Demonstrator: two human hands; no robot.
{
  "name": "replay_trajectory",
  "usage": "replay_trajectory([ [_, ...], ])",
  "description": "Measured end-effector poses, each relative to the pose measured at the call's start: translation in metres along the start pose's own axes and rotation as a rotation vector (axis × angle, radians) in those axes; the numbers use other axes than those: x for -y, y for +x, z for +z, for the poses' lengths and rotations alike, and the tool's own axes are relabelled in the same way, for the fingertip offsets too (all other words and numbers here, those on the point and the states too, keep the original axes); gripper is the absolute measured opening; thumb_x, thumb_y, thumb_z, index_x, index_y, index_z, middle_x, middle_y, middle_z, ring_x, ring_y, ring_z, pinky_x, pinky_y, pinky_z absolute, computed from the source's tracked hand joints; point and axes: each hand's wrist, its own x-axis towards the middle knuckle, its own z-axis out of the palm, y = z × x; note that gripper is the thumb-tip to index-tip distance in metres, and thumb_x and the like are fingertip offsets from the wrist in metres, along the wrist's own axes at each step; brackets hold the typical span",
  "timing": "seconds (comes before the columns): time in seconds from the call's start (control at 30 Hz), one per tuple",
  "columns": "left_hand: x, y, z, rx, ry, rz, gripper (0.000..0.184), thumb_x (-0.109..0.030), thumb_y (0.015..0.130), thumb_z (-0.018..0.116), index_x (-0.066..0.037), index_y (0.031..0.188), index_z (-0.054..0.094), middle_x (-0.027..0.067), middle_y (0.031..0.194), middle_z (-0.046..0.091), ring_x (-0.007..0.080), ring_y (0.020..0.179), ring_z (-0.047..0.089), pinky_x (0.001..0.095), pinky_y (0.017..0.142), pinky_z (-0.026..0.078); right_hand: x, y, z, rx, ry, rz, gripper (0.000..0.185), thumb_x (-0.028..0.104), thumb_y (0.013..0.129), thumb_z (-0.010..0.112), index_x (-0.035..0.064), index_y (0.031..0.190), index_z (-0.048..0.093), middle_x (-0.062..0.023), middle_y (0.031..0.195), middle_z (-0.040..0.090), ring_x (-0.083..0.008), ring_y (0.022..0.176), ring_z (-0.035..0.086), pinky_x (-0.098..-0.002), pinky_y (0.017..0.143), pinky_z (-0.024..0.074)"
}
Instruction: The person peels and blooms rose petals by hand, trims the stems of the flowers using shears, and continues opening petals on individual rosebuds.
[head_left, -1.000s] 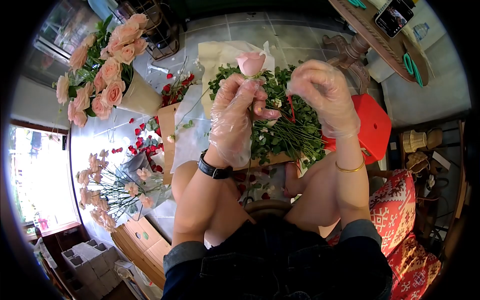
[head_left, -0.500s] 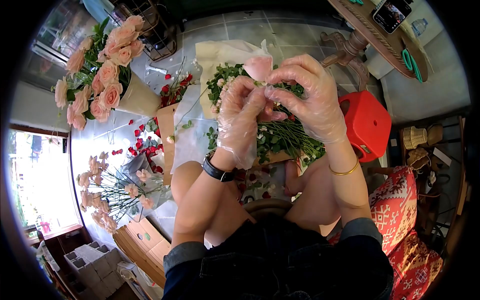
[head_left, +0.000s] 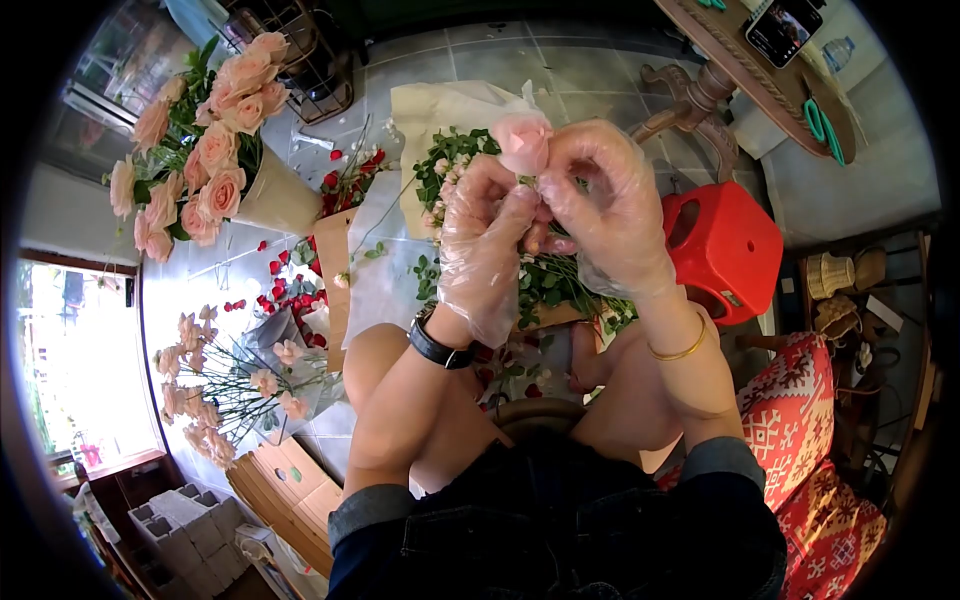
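Observation:
A pale pink rose (head_left: 523,143) stands upright between my hands, its bloom above my fingertips. My left hand (head_left: 485,235), in a clear plastic glove, is closed round the rose just below the bloom. My right hand (head_left: 612,205), also gloved, has thumb and fingertips pressed together at the right side of the bloom's base; what they pinch, if anything, is too small to tell. Beneath my hands a pile of green stems with leaves (head_left: 550,285) and small pale roses (head_left: 450,180) lies on brown paper (head_left: 425,105).
Large pink roses (head_left: 218,148) fill a bucket (head_left: 282,195) at the upper left, with more roses (head_left: 200,400) below. Red petals (head_left: 275,290) dot the floor. A red stool (head_left: 735,250) stands right; a wooden table (head_left: 740,80) holds a phone (head_left: 784,32) and scissors (head_left: 822,130).
My right hand has come left and down to the rose, and its thumb and fingertips have closed at the bloom's base. The rose has shifted slightly right within my left hand's hold.

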Motion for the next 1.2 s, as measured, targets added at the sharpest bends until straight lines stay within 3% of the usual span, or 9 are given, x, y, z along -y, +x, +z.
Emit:
replay_trajectory([
  [0.07, 0.004, 0.0, -0.003, 0.01, 0.074, 0.093, 0.005, -0.007, 0.089, 0.047, -0.007, 0.091, 0.042, 0.0014, 0.074, 0.049, 0.0067, 0.057, 0.045, 0.0297, 0.057, 0.054, 0.007, 0.001, 0.0, 0.04, -0.252, -0.103, 0.014, 0.002, 0.072, 0.065, 0.0017, 0.082, 0.056, -0.0083, 0.081, 0.055, -0.0199, 0.068, 0.055, -0.0271, 0.063, 0.0458],
  [0.2, 0.002, -0.001, -0.003, -0.004, -0.02, 0.094, 0.007, -0.005, 0.089, 0.047, -0.006, 0.091, 0.041, 0.0029, 0.077, 0.05, 0.0084, 0.058, 0.047, 0.0323, 0.059, 0.055, 0.009, 0.004, -0.003, 0.015, -0.355, -0.177, 0.017, 0.003, 0.069, 0.068, 0.0022, 0.082, 0.056, -0.0082, 0.081, 0.055, -0.0221, 0.069, 0.055, -0.0294, 0.063, 0.0458],
  [0.27, 0.003, -0.001, -0.004, 0.006, -0.017, 0.1, 0.007, -0.005, 0.089, 0.047, -0.006, 0.091, 0.04, 0.0033, 0.078, 0.05, 0.0086, 0.058, 0.047, 0.0328, 0.059, 0.055, 0.006, 0.006, -0.008, 0.08, -0.58, -0.394, 0.021, 0.003, 0.065, 0.069, 0.0035, 0.082, 0.057, -0.0076, 0.081, 0.056, -0.0246, 0.071, 0.055, -0.032, 0.063, 0.0455],
  [0.37, 0.002, -0.002, -0.003, -0.017, 0.001, 0.082, 0.009, -0.004, 0.088, 0.048, -0.005, 0.091, 0.04, 0.0042, 0.077, 0.051, 0.0088, 0.059, 0.048, 0.0334, 0.06, 0.055, 0.002, 0.006, -0.008, 0.046, -0.631, -0.482, 0.022, 0.002, 0.063, 0.07, 0.0052, 0.082, 0.057, -0.0067, 0.083, 0.055, -0.0258, 0.071, 0.054, -0.0335, 0.063, 0.0448],
  [0.63, 0.004, 0.002, -0.002, -0.162, 0.24, 0.208, 0.009, -0.005, 0.087, 0.052, -0.006, 0.087, 0.043, 0.0043, 0.074, 0.053, 0.008, 0.059, 0.049, 0.0238, 0.053, 0.048, 0.008, 0.001, 0.0, 0.022, -0.534, -0.401, 0.022, 0.0, 0.062, 0.069, 0.0058, 0.08, 0.057, -0.0059, 0.089, 0.053, -0.0243, 0.079, 0.054, -0.0318, 0.066, 0.0452],
  [0.73, -0.003, 0.005, -0.003, -0.159, 0.155, 0.202, 0.01, -0.008, 0.088, 0.051, -0.006, 0.085, 0.042, 0.0033, 0.071, 0.052, 0.007, 0.057, 0.047, 0.0247, 0.055, 0.05, 0.017, 0.003, -0.003, 0.082, -0.416, -0.379, 0.018, 0.001, 0.064, 0.068, 0.0051, 0.078, 0.057, -0.0063, 0.087, 0.054, -0.0238, 0.079, 0.055, -0.0314, 0.068, 0.0456],
  [0.87, -0.013, 0.003, -0.003, -0.069, -0.001, 0.082, 0.012, -0.013, 0.09, 0.048, -0.009, 0.082, 0.04, 0.0022, 0.068, 0.049, 0.0059, 0.052, 0.042, 0.029, 0.055, 0.055, 0.012, 0.009, -0.023, 0.022, -0.569, -0.31, 0.012, 0.004, 0.069, 0.068, 0.0039, 0.075, 0.057, -0.0071, 0.083, 0.056, -0.0221, 0.076, 0.056, -0.0295, 0.067, 0.0455],
  [1.0, -0.012, 0.002, -0.002, -0.013, -0.003, 0.009, 0.01, -0.013, 0.091, 0.045, -0.008, 0.083, 0.041, 0.0034, 0.069, 0.049, 0.006, 0.052, 0.042, 0.0296, 0.055, 0.055, 0.01, 0.009, -0.016, -0.046, -0.526, -0.23, 0.016, 0.005, 0.065, 0.07, 0.0055, 0.078, 0.06, -0.0062, 0.085, 0.057, -0.0225, 0.078, 0.057, -0.0305, 0.068, 0.0462],
  [1.2, -0.006, 0.0, 0.0, 0.033, -0.019, -0.029, 0.009, -0.012, 0.091, 0.045, -0.007, 0.085, 0.042, 0.0033, 0.07, 0.049, 0.0065, 0.053, 0.044, 0.0295, 0.055, 0.055, 0.008, 0.009, -0.018, 0.082, -0.517, -0.284, 0.023, 0.001, 0.062, 0.071, 0.0076, 0.083, 0.061, -0.0058, 0.089, 0.055, -0.0221, 0.078, 0.056, -0.0288, 0.066, 0.0459],
])
